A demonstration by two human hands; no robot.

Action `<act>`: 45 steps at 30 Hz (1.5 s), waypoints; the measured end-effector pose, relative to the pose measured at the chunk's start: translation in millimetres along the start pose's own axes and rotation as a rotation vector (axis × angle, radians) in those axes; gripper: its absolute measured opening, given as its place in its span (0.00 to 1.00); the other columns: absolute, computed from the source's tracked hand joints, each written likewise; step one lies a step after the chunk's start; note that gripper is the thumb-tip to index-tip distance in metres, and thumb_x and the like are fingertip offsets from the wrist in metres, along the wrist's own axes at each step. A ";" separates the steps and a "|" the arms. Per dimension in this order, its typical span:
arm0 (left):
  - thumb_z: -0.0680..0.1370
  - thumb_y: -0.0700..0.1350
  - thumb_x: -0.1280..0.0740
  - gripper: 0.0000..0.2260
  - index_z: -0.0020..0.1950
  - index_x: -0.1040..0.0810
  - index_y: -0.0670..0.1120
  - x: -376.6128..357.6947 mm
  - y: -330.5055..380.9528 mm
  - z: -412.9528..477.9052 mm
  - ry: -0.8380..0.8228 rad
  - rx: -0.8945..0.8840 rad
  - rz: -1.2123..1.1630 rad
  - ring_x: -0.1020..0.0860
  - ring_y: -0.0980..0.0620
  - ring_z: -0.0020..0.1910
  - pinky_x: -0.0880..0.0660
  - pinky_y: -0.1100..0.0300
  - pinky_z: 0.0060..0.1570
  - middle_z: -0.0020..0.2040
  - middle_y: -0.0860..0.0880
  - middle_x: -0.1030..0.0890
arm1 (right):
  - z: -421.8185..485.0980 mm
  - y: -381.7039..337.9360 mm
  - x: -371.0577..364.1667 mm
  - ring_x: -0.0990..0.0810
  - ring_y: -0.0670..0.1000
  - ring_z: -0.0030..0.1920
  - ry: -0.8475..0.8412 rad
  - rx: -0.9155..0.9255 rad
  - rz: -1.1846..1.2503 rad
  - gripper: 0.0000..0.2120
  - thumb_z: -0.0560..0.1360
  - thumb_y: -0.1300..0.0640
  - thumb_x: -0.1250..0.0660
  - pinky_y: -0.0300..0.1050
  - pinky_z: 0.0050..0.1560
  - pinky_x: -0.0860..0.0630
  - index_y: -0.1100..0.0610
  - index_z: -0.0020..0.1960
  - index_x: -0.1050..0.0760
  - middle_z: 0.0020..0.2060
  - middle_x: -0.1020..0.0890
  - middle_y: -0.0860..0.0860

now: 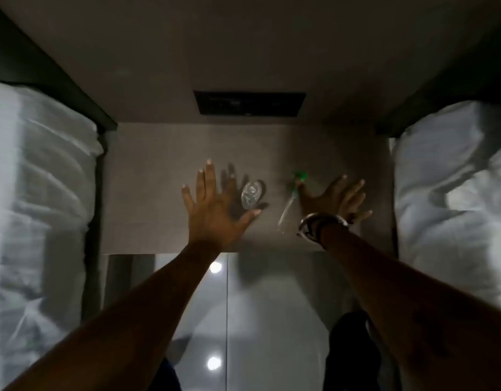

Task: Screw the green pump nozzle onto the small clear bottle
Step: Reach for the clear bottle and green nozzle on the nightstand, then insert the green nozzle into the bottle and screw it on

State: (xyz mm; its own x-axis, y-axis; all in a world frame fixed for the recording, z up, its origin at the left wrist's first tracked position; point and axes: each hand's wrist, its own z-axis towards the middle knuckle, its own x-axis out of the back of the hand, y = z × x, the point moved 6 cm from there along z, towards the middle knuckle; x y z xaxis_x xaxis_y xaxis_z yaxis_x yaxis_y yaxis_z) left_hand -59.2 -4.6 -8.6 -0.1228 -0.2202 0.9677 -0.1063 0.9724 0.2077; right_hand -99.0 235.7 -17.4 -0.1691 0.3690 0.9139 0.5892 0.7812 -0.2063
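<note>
Small clear bottle [251,197] is standing upright on the grey nightstand top [147,176], seen from almost straight above, so the open mouth is facing the camera. Green pump nozzle [294,190] is lying on its side just to the right of it, apart from the bottle, green head away from the person and clear dip tube pointing back toward the near edge.

Step in hand, as judged: the reach, before any pickup. Nothing is being held yet.
- Left hand [215,210] is hovering spread wide, fingers splayed, thumb tip sitting just beside the near side of the bottle; whether it is touching is not readable.
- Right hand [329,200] is also spread wide, index finger lying close against the pump collar; contact is uncertain. Bracelets [318,224] are sitting on that wrist.

Next move is calling for: left hand closing round the bottle to steady it, right hand pinching the pump by its collar, swinging the tube down into the mouth, then turning the collar onto the threads.

Surroundings: white pillows [40,176] are flanking the nightstand on both sides, a dark panel [249,103] is sitting on the wall behind, glossy floor [260,320] below. Nothing is standing between hands and parts. Risks being noted: dim light, motion blur, a light bottle likely tipping if nudged
</note>
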 end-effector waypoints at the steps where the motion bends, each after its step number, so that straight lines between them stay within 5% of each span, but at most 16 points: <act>1: 0.68 0.79 0.54 0.45 0.79 0.51 0.55 -15.1 1.8 8.6 -0.020 0.028 -0.023 0.51 0.37 0.78 0.57 0.32 0.69 0.80 0.39 0.55 | 12.2 1.5 -14.1 0.56 0.63 0.76 -0.022 -0.059 -0.015 0.46 0.69 0.27 0.46 0.70 0.71 0.61 0.55 0.75 0.50 0.77 0.57 0.59; 5: 0.67 0.80 0.47 0.49 0.79 0.54 0.55 -58.4 8.2 37.3 0.032 0.075 -0.067 0.56 0.38 0.78 0.62 0.34 0.68 0.80 0.39 0.58 | 63.1 -7.5 -57.5 0.56 0.64 0.76 -0.052 -0.089 -0.070 0.35 0.69 0.32 0.42 0.71 0.70 0.62 0.53 0.68 0.33 0.77 0.55 0.59; 9: 0.66 0.81 0.49 0.45 0.78 0.48 0.59 -72.9 6.8 41.2 0.059 0.067 -0.087 0.56 0.40 0.78 0.64 0.35 0.68 0.80 0.41 0.58 | 81.5 -14.3 -84.3 0.52 0.64 0.75 -0.060 -0.102 -0.114 0.27 0.69 0.36 0.38 0.73 0.70 0.59 0.52 0.61 0.25 0.77 0.47 0.58; 23: 0.71 0.73 0.40 0.35 0.72 0.31 0.56 -72.6 17.1 20.8 0.230 0.196 -0.196 0.46 0.39 0.78 0.51 0.31 0.70 0.79 0.38 0.47 | 87.7 -8.4 -90.6 0.36 0.63 0.68 -0.125 -0.180 -0.248 0.23 0.71 0.42 0.37 0.66 0.70 0.43 0.60 0.55 0.25 0.65 0.28 0.61; 27: 0.71 0.73 0.41 0.35 0.73 0.33 0.57 -72.8 15.3 20.8 0.238 0.186 -0.200 0.48 0.40 0.78 0.53 0.32 0.70 0.80 0.39 0.48 | 79.5 -19.0 -76.2 0.34 0.63 0.67 -0.079 -0.202 -0.001 0.22 0.69 0.44 0.37 0.64 0.70 0.41 0.60 0.54 0.24 0.62 0.25 0.60; 30: 0.71 0.74 0.40 0.35 0.74 0.36 0.61 -74.0 13.5 22.3 0.205 0.196 -0.235 0.52 0.41 0.79 0.56 0.32 0.70 0.80 0.41 0.52 | 80.8 -43.0 -43.5 0.20 0.58 0.51 -0.130 -0.099 0.380 0.14 0.67 0.46 0.33 0.47 0.52 0.24 0.58 0.37 0.22 0.42 0.17 0.55; 32: 0.70 0.76 0.43 0.34 0.74 0.38 0.64 -73.8 11.6 23.4 0.169 0.212 -0.239 0.55 0.42 0.79 0.57 0.32 0.70 0.81 0.42 0.55 | 74.9 -66.4 -6.4 0.22 0.51 0.43 -0.123 0.101 0.464 0.14 0.71 0.46 0.32 0.42 0.42 0.28 0.56 0.33 0.24 0.32 0.23 0.49; 33: 0.70 0.76 0.45 0.34 0.73 0.38 0.64 -73.5 11.9 24.2 0.152 0.214 -0.236 0.55 0.42 0.79 0.58 0.32 0.70 0.81 0.43 0.55 | 68.2 -74.7 12.2 0.24 0.48 0.43 -0.103 0.207 0.487 0.13 0.72 0.46 0.33 0.44 0.46 0.28 0.54 0.35 0.23 0.31 0.26 0.46; 35: 0.70 0.77 0.46 0.34 0.73 0.38 0.65 -71.6 12.4 25.1 0.140 0.208 -0.236 0.56 0.42 0.79 0.59 0.32 0.70 0.81 0.43 0.56 | 52.7 -83.3 38.8 0.25 0.47 0.56 -0.066 0.338 0.660 0.11 0.70 0.46 0.30 0.53 0.62 0.30 0.49 0.32 0.23 0.36 0.24 0.41; 37: 0.69 0.76 0.46 0.35 0.73 0.38 0.64 -68.9 13.7 25.3 0.143 0.198 -0.224 0.56 0.42 0.79 0.61 0.34 0.70 0.81 0.43 0.55 | 38.1 -82.7 45.7 0.29 0.52 0.67 -0.125 0.251 1.065 0.05 0.65 0.47 0.27 0.57 0.67 0.31 0.43 0.30 0.20 0.56 0.20 0.47; 39: 0.69 0.76 0.46 0.35 0.74 0.37 0.63 -66.9 14.3 24.4 0.146 0.203 -0.222 0.56 0.42 0.79 0.62 0.35 0.69 0.81 0.43 0.56 | 25.7 -87.3 44.8 0.29 0.52 0.68 -0.161 0.225 1.257 0.08 0.65 0.54 0.25 0.56 0.67 0.31 0.42 0.31 0.19 0.69 0.29 0.52; 45: 0.69 0.75 0.45 0.33 0.72 0.38 0.65 -65.9 15.6 22.5 0.147 0.225 -0.279 0.55 0.42 0.79 0.62 0.36 0.69 0.81 0.43 0.55 | 10.2 -94.8 30.9 0.33 0.49 0.70 -0.061 0.446 1.047 0.12 0.66 0.54 0.25 0.56 0.68 0.31 0.37 0.37 0.22 0.73 0.34 0.53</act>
State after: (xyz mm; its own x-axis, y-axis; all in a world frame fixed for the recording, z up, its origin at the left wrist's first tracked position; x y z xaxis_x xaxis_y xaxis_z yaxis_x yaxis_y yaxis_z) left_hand -75.0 23.3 -72.3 0.0820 -0.4447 0.8919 -0.3314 0.8319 0.4452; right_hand -168.1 178.2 26.8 0.1949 0.9594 0.2037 0.1326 0.1800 -0.9747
